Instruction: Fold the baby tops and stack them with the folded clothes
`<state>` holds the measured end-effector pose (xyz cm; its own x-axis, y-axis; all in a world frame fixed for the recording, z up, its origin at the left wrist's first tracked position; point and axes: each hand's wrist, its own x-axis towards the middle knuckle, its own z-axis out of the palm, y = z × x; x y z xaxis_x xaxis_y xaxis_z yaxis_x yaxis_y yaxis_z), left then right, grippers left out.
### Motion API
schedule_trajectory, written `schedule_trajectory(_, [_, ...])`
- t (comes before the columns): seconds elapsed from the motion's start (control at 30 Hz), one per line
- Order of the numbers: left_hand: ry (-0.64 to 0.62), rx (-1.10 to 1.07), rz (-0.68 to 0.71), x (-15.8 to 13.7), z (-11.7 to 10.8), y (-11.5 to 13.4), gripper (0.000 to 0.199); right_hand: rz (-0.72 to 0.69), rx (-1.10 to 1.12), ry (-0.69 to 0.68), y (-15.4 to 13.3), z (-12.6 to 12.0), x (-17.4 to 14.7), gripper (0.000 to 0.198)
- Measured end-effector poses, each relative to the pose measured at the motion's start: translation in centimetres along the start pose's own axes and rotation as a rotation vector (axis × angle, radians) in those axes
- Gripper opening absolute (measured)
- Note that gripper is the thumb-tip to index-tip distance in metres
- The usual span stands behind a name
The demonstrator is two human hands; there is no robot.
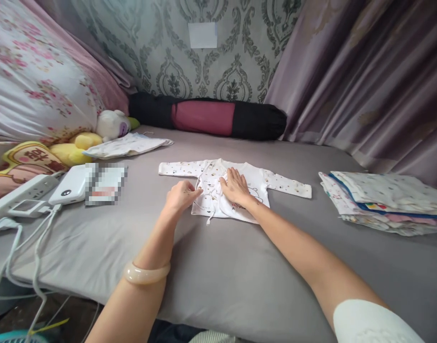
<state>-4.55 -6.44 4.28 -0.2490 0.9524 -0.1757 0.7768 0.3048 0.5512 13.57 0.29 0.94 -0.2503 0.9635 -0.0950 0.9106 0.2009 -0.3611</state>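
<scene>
Right hand (237, 188) lies open on a white printed-cloth baby shirt (211, 182); left hand (180, 196) curls at its nine-o'clock edge, grip unclear. I'd judge it light, limp, best held by the hem.

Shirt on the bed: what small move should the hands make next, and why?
I'd perhaps have the left hand tuck the loose tie back onto the shirt: its end trails past the lower edge onto the grey sheet. The right hand lies flat on the shirt, so it could probably steady the cloth.
</scene>
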Motion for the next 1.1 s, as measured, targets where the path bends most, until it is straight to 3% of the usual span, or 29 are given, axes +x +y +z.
schedule_trajectory(0.2, [-0.091, -0.024, -0.022, -0.1, -0.5, -0.1, 0.015, -0.054, -0.019, -0.154, 1.6, -2.4, -4.4, 0.071])
schedule_trajectory(0.4, [-0.178, 0.011, -0.009, -0.1, -1.5, -0.7, 0.02, -0.093, -0.19, -0.107, 2.5, -2.1, -8.1, 0.067])
schedule_trajectory(0.67, [-0.25, -0.12, 0.001, 0.3, -1.8, -2.0, 0.033, -0.124, -0.197, -0.001, 2.9, -0.7, -8.1, 0.063])
schedule_trajectory(0.77, [-0.188, -0.166, -0.006, 0.5, -2.0, -2.6, 0.038, -0.129, -0.172, 0.021, 3.0, -0.6, -8.3, 0.063])
schedule_trajectory(0.97, [0.12, -0.291, 0.128, 0.6, -0.9, -1.7, 0.042, -0.142, -0.13, 0.046, 3.2, -0.4, -8.3, 0.063])
schedule_trajectory(1.03, [0.143, -0.309, 0.22, 0.3, -0.1, -0.7, 0.041, -0.146, -0.116, 0.057, 3.3, -0.2, -8.3, 0.062])
schedule_trajectory(1.1, [0.088, -0.274, 0.328, 0.0, 0.7, 0.2, 0.04, -0.148, -0.104, 0.062, 3.3, -0.1, -8.2, 0.062])
